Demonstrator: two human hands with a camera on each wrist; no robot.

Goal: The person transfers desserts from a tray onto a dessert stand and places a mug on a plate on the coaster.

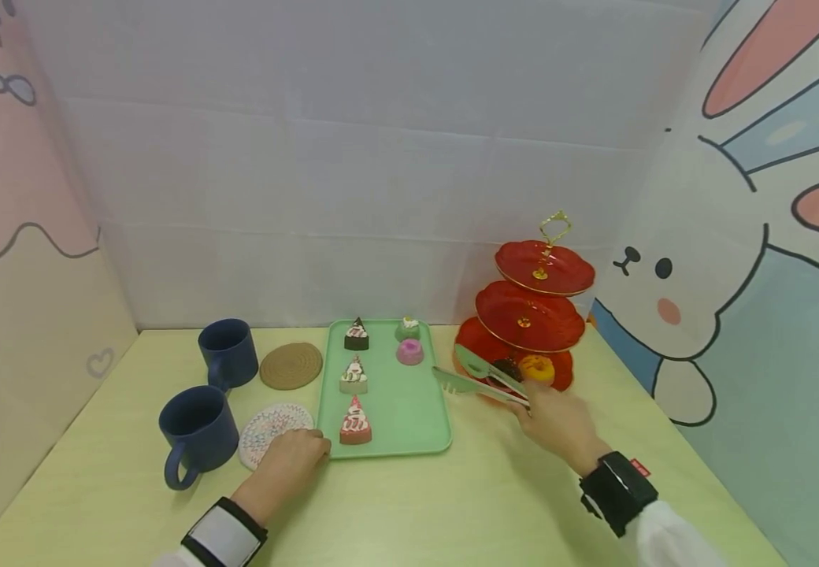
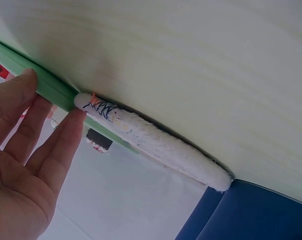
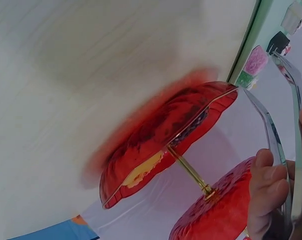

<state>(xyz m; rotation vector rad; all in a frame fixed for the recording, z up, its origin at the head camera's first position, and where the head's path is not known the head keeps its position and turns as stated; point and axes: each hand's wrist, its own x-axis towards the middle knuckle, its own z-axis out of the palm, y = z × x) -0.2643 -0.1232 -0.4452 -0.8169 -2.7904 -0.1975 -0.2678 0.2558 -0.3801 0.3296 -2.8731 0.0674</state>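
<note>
Head view: near the far right corner of the pale yellow tabletop, the right hand pinches a pair of shiny metal serving tongs, thumb and fingers closing on their arms. The tongs' tips stand apart with nothing between them, beside the right edge of the flat mint-green rectangular tray and before the red three-tier scalloped stand. At the tray's near left corner, the left hand pinches the rim. A round purple cake sits toward the tray's far right corner; three cake slices line its left edge. A yellow ring doughnut and a dark doughnut rest on the stand's lowest tier.

The step seems to be tonging sweets between tray and stand, midway. Next probably calls for bringing the parted tips around one cake and squeezing lightly.
</note>
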